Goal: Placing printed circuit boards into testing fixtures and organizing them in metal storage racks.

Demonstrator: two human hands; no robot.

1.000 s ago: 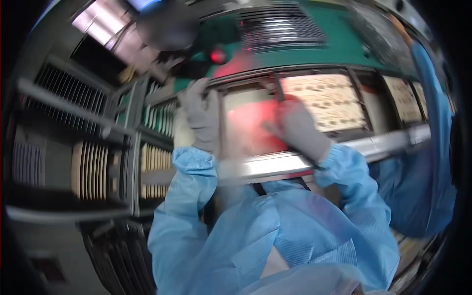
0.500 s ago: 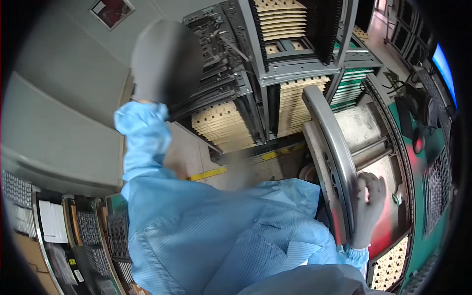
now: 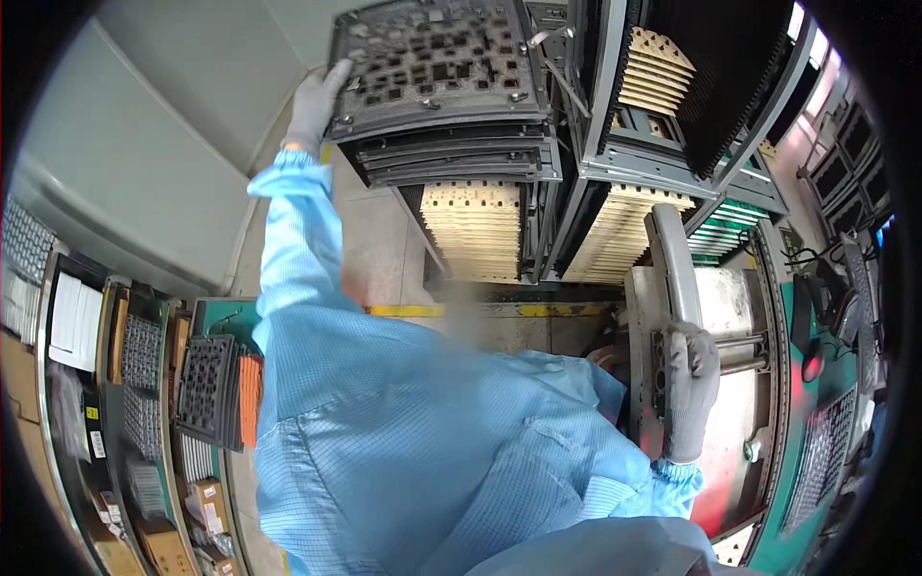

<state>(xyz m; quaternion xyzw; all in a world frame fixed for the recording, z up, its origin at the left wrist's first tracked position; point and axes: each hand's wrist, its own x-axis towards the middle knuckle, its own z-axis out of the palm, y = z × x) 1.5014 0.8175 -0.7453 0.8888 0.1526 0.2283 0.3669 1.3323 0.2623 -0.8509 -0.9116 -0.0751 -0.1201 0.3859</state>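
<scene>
My left hand point(image 3: 313, 104), in a grey glove, reaches far forward and closes on the left edge of a dark fixture tray point(image 3: 432, 60). This flat tray is full of cut-outs and small metal clips, and it rests on top of a stack of similar dark trays point(image 3: 451, 158). To the right, my right hand point(image 3: 693, 384), also gloved, lies with curled fingers over the near end of a thick grey metal bar point(image 3: 678, 274) on the machine. Its fingertips are partly hidden.
Racks hold cream slotted boards point(image 3: 473, 230) below the trays and more cream boards point(image 3: 655, 72) further right. Green boards point(image 3: 730, 230) stand beyond the bar. Shelves with cartons point(image 3: 168, 552) and dark trays point(image 3: 206, 389) line my left. Yellow tape point(image 3: 403, 310) crosses the floor.
My left hand has gone from a blurred, raised position to the edge of the top tray. My right hand has shifted onto the bar. The view has turned left.
</scene>
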